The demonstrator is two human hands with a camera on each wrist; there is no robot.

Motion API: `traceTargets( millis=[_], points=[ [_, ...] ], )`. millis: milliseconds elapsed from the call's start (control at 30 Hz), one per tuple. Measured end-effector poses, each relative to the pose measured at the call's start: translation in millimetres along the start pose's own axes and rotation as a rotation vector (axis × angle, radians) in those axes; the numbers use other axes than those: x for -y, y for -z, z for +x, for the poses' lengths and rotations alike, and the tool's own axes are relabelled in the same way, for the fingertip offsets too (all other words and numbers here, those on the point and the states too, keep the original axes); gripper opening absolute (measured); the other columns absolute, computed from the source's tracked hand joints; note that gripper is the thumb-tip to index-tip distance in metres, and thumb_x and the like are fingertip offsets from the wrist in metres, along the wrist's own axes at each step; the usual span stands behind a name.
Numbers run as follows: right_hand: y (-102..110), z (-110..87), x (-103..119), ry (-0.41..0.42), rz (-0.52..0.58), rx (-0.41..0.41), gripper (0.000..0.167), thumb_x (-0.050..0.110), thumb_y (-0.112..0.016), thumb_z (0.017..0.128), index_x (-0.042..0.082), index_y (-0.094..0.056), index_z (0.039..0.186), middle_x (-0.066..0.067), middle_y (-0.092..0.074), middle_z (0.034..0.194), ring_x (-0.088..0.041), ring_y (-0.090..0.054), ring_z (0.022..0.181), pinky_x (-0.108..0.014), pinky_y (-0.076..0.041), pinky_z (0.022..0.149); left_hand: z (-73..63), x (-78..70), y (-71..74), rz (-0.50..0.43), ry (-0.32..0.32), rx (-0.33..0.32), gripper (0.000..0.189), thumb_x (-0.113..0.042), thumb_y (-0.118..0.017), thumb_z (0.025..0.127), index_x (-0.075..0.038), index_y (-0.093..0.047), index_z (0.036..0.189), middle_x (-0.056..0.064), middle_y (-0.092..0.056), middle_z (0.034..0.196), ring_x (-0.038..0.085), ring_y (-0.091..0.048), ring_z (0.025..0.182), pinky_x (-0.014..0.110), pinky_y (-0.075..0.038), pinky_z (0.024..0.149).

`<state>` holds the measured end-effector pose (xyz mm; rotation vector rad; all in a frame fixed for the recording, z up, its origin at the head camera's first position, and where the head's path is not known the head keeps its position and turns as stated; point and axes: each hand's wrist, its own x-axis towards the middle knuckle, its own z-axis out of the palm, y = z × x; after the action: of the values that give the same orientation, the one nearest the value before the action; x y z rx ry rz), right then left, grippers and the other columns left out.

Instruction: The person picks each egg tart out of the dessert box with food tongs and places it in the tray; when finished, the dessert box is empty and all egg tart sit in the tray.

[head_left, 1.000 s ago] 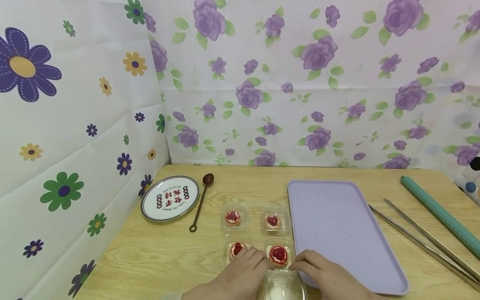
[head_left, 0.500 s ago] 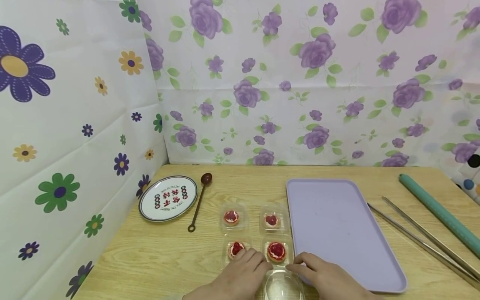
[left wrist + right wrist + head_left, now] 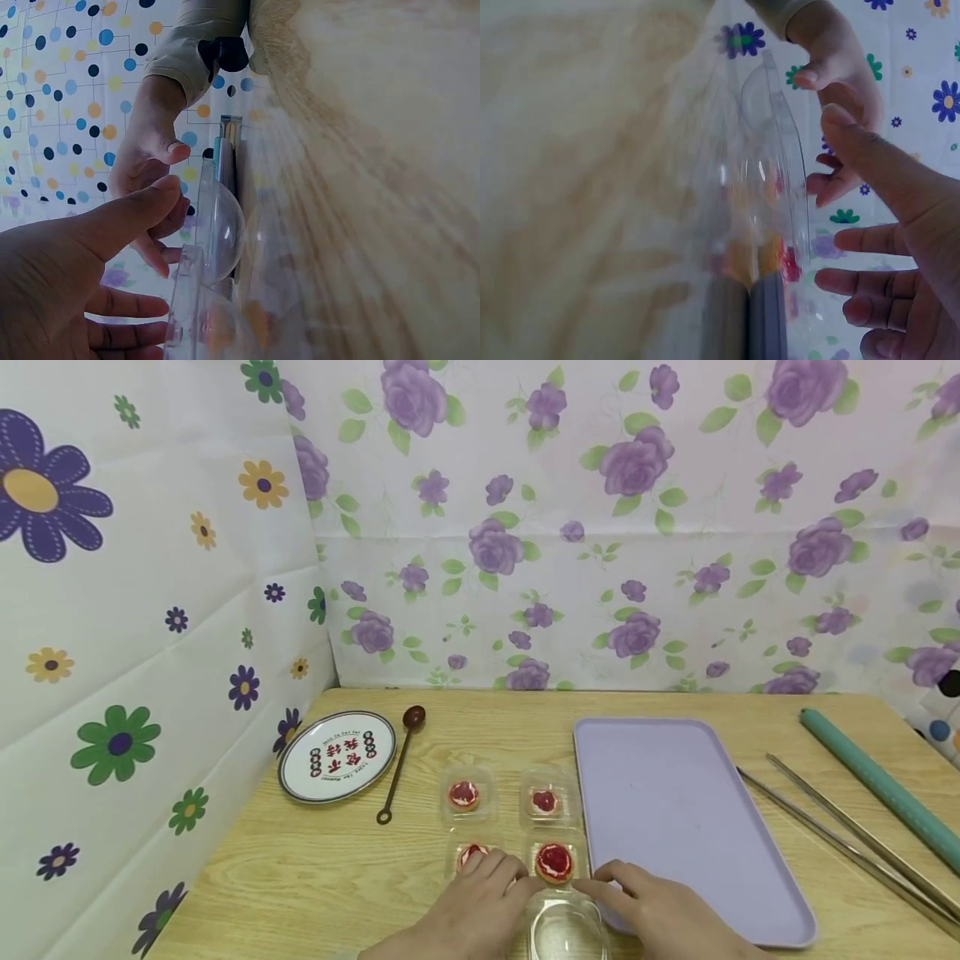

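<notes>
Tart box (image 3: 557,836) at 8 o'clock of the tray (image 3: 660,827), lid (image 3: 567,935) at box's 6 | left hand (image 3: 480,902) at box's 8, right hand (image 3: 652,906) at 4; fingers loosely parted, seemingly gripping nothing | judged best: ease both lid corners evenly

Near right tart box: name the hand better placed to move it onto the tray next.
Probably the right hand: in the head view it overlaps the tray, while the left hand lies mostly left of the tart box.
</notes>
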<state>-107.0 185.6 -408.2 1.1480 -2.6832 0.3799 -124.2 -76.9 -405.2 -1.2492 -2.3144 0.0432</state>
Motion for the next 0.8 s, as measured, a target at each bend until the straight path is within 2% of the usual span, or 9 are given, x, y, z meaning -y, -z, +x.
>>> traceTargets(
  millis=[133,300,400,567,800],
  points=[
    [10.8,1.5,-2.1,-0.024,0.027,0.032,0.081,0.074,-0.058,0.074,0.019,-0.054,0.133,0.002,-0.058,0.111,-0.002,-0.056,0.081,-0.02,-0.05,0.058,2.3,4.0,9.1,-0.031,0.013,0.028,0.076,-0.074,-0.068,0.063,-0.019,-0.061,0.115,-0.007,-0.053,0.101,0.009,-0.048,0.098,0.022,-0.039,0.083],
    [22.8,4.2,-3.4,0.003,-0.011,-0.032,0.078,0.069,-0.062,0.075,0.018,-0.055,0.133,0.006,-0.058,0.113,-0.003,-0.058,0.083,-0.023,-0.05,0.06,5.4,11.4,23.4,-0.134,0.071,0.104,0.08,-0.072,-0.068,0.068,-0.015,-0.057,0.123,-0.004,-0.054,0.11,0.011,-0.048,0.106,0.028,-0.042,0.093],
    [29.8,8.6,-3.3,0.02,-0.032,-0.072,0.076,0.065,-0.066,0.076,0.018,-0.054,0.134,0.008,-0.058,0.114,-0.005,-0.06,0.086,-0.025,-0.053,0.064,6.2,19.8,29.0,-0.173,0.093,0.088,0.08,-0.068,-0.071,0.068,-0.015,-0.056,0.125,-0.004,-0.054,0.113,0.012,-0.049,0.108,0.031,-0.043,0.098],
    [39.2,22.6,-5.8,0.018,-0.083,-0.1,0.075,0.064,-0.07,0.073,0.02,-0.055,0.132,0.007,-0.058,0.112,-0.004,-0.058,0.083,-0.024,-0.052,0.064,6.1,41.2,32.8,-0.192,0.1,0.035,0.078,-0.06,-0.078,0.064,-0.015,-0.057,0.124,-0.001,-0.057,0.114,0.015,-0.052,0.109,0.035,-0.045,0.099],
    [47.7,43.5,-13.9,0.044,-0.098,-0.118,0.072,0.058,-0.074,0.072,0.017,-0.057,0.13,0.004,-0.06,0.11,-0.008,-0.06,0.085,-0.027,-0.053,0.067,3.5,72.3,32.4,-0.301,0.159,0.062,0.075,-0.05,-0.08,0.068,-0.014,-0.055,0.128,0.002,-0.059,0.118,0.019,-0.053,0.113,0.041,-0.045,0.101]
  ],
)
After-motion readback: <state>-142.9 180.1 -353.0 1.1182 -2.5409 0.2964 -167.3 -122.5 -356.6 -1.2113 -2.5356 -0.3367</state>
